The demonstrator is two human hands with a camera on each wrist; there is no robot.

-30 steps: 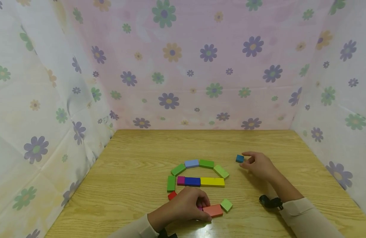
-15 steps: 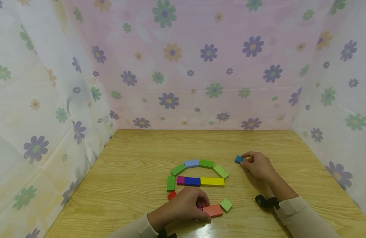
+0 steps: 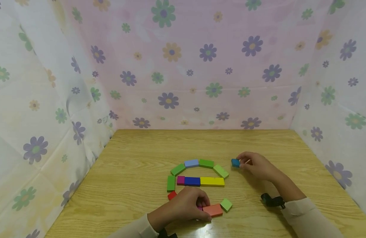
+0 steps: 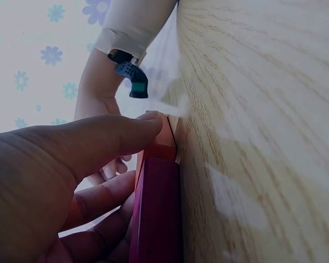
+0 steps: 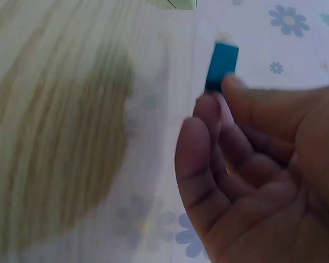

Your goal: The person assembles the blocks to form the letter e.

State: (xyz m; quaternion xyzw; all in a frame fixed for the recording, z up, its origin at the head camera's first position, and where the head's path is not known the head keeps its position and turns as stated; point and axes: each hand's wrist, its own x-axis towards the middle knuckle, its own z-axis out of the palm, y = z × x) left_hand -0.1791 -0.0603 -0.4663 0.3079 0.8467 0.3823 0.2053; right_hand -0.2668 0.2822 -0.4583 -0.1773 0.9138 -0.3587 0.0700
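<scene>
Right hand (image 3: 258,165) pinches a small blue block (image 3: 235,162) between thumb and fingertips, just right of the green block (image 3: 221,171) ending the arch. Left hand (image 3: 183,206), fingers curled, grips a magenta block (image 4: 156,213) and touches the orange block (image 3: 213,210). All lie on the wooden surface (image 3: 135,185).

Bare table (image 3: 135,148) surrounds the block cluster (image 3: 198,180); curtain walls (image 3: 52,109) enclose.

The left hand (image 3: 183,206) covers most of a magenta block (image 4: 156,213) and part of the orange block (image 3: 213,210). The right wrist view is blurred. Both sleeves are cut off at the head view's bottom edge.
</scene>
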